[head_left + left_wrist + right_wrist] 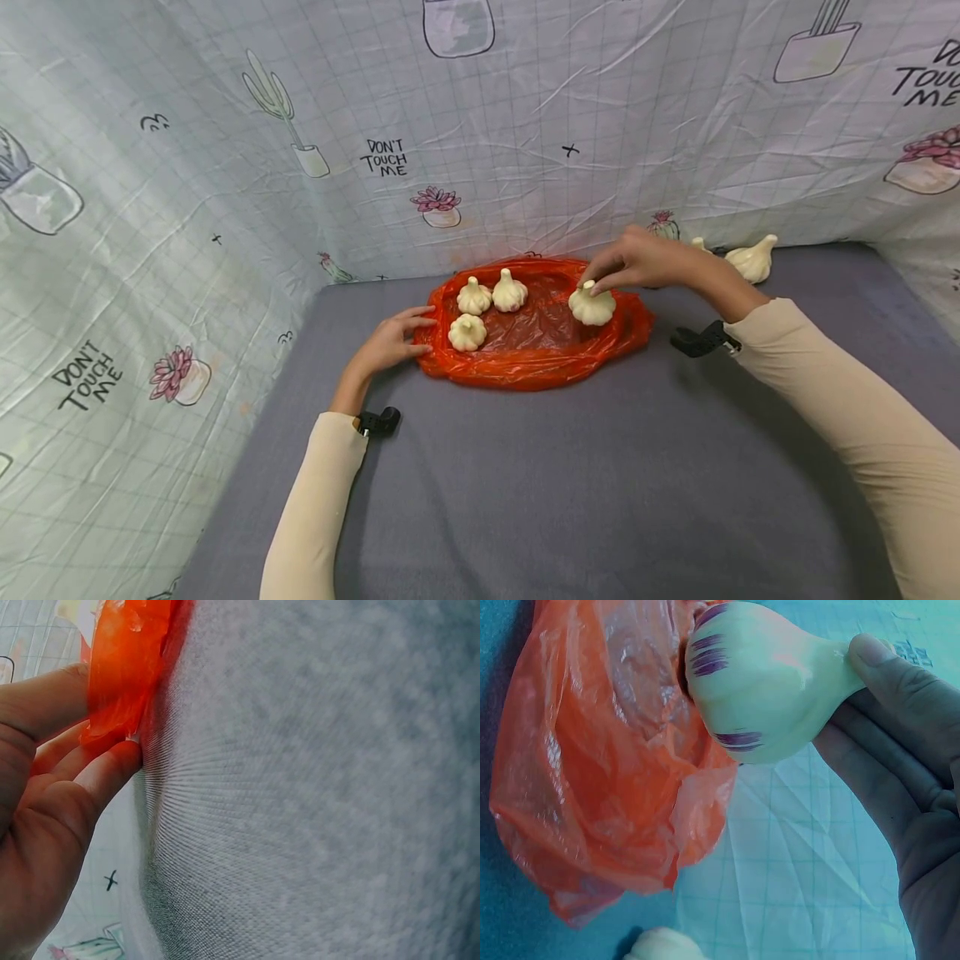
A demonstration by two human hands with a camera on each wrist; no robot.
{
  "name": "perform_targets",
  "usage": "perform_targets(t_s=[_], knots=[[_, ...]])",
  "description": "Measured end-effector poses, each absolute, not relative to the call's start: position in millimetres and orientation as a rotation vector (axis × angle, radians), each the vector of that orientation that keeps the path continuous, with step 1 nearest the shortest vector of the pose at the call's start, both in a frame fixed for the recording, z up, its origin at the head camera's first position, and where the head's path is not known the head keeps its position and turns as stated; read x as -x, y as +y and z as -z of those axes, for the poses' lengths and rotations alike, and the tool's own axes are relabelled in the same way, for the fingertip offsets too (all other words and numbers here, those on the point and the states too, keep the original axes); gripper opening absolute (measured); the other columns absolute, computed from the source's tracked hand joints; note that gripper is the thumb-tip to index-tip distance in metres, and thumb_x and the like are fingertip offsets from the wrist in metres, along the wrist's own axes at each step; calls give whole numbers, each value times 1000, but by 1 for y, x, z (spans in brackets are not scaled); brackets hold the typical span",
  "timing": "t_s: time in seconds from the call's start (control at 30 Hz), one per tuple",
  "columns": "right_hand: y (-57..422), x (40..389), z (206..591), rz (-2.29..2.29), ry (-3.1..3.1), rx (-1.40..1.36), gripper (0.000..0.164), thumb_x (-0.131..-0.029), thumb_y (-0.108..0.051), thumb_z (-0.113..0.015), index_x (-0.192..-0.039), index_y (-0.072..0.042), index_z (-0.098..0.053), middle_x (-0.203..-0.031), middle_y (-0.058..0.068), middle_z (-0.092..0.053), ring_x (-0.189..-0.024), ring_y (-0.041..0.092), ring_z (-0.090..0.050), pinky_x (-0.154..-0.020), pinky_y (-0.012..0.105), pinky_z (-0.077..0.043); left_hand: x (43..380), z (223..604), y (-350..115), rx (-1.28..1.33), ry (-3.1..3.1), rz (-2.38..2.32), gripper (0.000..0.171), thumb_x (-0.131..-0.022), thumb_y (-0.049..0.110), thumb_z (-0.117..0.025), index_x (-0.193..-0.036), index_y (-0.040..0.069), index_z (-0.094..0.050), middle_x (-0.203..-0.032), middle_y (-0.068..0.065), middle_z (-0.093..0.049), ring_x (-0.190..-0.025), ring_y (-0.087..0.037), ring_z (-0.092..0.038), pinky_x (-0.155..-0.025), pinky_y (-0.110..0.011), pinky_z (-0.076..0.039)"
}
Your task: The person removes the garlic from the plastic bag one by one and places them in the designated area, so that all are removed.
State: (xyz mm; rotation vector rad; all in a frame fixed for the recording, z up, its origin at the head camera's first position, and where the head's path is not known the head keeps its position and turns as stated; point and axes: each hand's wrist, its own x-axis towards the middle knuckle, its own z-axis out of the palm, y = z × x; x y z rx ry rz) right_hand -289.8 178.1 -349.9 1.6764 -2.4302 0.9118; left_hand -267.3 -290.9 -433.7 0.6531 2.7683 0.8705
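An orange plastic bag point(517, 377) lies spread on the table, its rim folded around a wide opening. Inside, toward its left end, sit three garlic bulbs, one of them in front point(467, 332). At the bag's left edge my left hand point(388, 340) holds the rim; the left wrist view has the thumb and fingers point(112, 769) around the orange film. My right hand point(637, 257) pinches another garlic bulb point(592, 307) by its stem, over the bag's right part. Purple streaks mark this bulb point(757, 682) in the right wrist view.
Beyond my right forearm, more garlic lies at the back right, a whole bulb point(752, 258) among it. A printed cloth point(480, 108) hangs behind and left of the grey table point(540, 483). A black strap mount point(705, 340) is on each wrist.
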Motion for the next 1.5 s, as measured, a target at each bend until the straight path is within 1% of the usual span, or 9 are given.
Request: perform_targets(t_s=[0.47, 0.67, 0.77, 0.83, 1.03, 1.07, 1.23, 1.37, 1.5], knots=[[205, 284, 345, -1004, -2518, -1529, 15, -87, -7, -80, -101, -11, -82, -84, -6, -75, -50, -1, -47, -47, 17, -39, 270, 431, -289, -663, 2766, -864, 49, -90, 12, -79, -135, 2, -65, -156, -8, -46, -130, -29, -47, -92, -41, -46], [220, 284, 347, -909, -2532, -1480, 18, -87, -7, -80, -104, -13, -82, -88, -8, -76, -57, 0, -49, -52, 17, -41, 271, 430, -289, -690, 2776, -842, 49, -90, 12, -79, -136, 1, -65, -156, -10, -46, -143, -33, -40, -108, -50, -41], [227, 283, 348, -893, -2553, -1447, 19, -88, -7, -79, -105, -15, -82, -92, -8, -77, -60, -1, -50, -54, 18, -41, 271, 430, -290, -685, 2775, -835, 49, -90, 12, -79, -136, 2, -65, -156, -9, -46, -145, -33, -38, -111, -51, -39], [231, 282, 349, -891, -2561, -1424, 20, -88, -6, -78, -106, -14, -82, -93, -6, -77, -61, -1, -50, -55, 18, -41, 270, 430, -290, -680, 2776, -831, 49, -90, 12, -79, -136, 2, -65, -156, -9, -46, -144, -33, -39, -110, -50, -40], [242, 279, 349, -905, -2580, -1363, 20, -88, -4, -78, -106, -13, -82, -92, -4, -78, -58, -1, -45, -53, 19, -39, 269, 431, -290, -675, 2773, -828, 49, -90, 12, -79, -136, 2, -65, -156, -9, -46, -135, -30, -45, -98, -44, -46], [244, 278, 349, -907, -2584, -1352, 20, -88, -4, -78, -106, -13, -82, -92, -5, -78, -57, -1, -44, -53, 19, -38, 269, 432, -290, -673, 2770, -832, 49, -90, 12, -79, -136, 2, -65, -156, -9, -46, -132, -30, -47, -93, -42, -47], [249, 277, 351, -894, -2552, -1355, 21, -85, -2, -80, -105, -10, -82, -94, -3, -78, -57, -2, -42, -52, 18, -36, 268, 431, -290, -671, 2768, -834, 48, -90, 11, -78, -136, 2, -65, -156, -9, -46, -124, -28, -48, -86, -38, -46], [252, 277, 351, -888, -2511, -1390, 22, -83, 0, -81, -104, -6, -81, -94, 0, -79, -56, -3, -40, -50, 18, -34, 267, 431, -290, -672, 2768, -835, 48, -90, 11, -78, -135, 1, -65, -156, -9, -46, -129, -29, -47, -88, -39, -47], [255, 278, 352, -876, -2533, -1366, 22, -83, -1, -81, -105, -7, -81, -93, -1, -79, -56, -3, -40, -50, 18, -34, 267, 432, -290, -668, 2763, -841, 48, -90, 11, -79, -135, 1, -65, -156, -9, -46, -134, -30, -45, -93, -42, -48]])
